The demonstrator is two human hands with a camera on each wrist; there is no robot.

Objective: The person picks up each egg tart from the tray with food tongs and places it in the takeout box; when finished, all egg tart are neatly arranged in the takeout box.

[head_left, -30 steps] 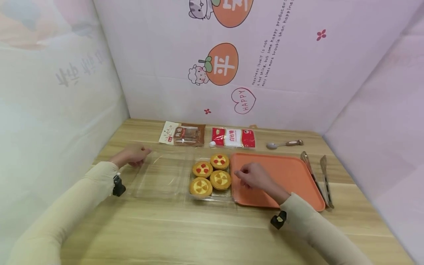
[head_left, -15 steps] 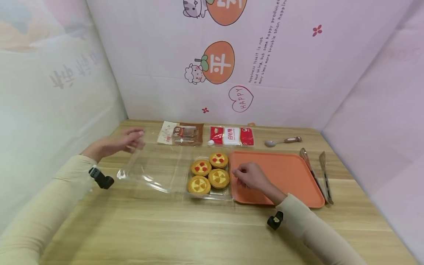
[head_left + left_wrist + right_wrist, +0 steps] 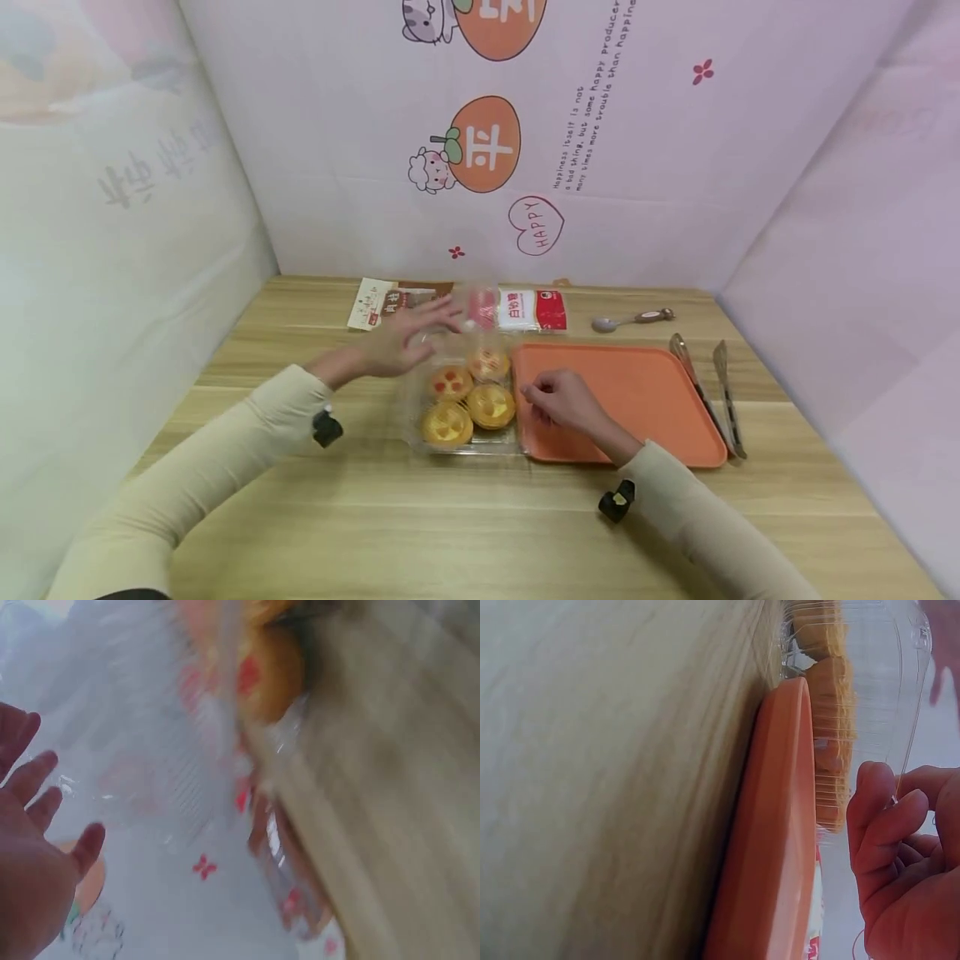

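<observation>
A clear plastic clamshell box (image 3: 468,448) holds several tarts (image 3: 491,407), some topped with red pieces. Its hinged lid (image 3: 142,727) is raised and blurred above the tarts. My left hand (image 3: 393,340) is behind the lid at the box's left, fingers spread and fairly straight, palm toward the plastic. At the opposite side, my right hand (image 3: 564,402) is over the left edge of an orange tray (image 3: 637,400). In the right wrist view its thumb and fingertips (image 3: 911,806) pinch the edge of the clear box.
Along the back lie a brown-and-cream packet (image 3: 371,304) and a red-and-white packet (image 3: 551,310). A spoon (image 3: 633,320) is to their right. Two long metal-ended utensils, one a pair of tongs (image 3: 726,392), lie beside the tray. Printed sheets wall in the table on three sides.
My left hand has swept right from the far left, and the lid has swung up from lying flat to over the tarts. The right hand has stayed at the box's right edge.
</observation>
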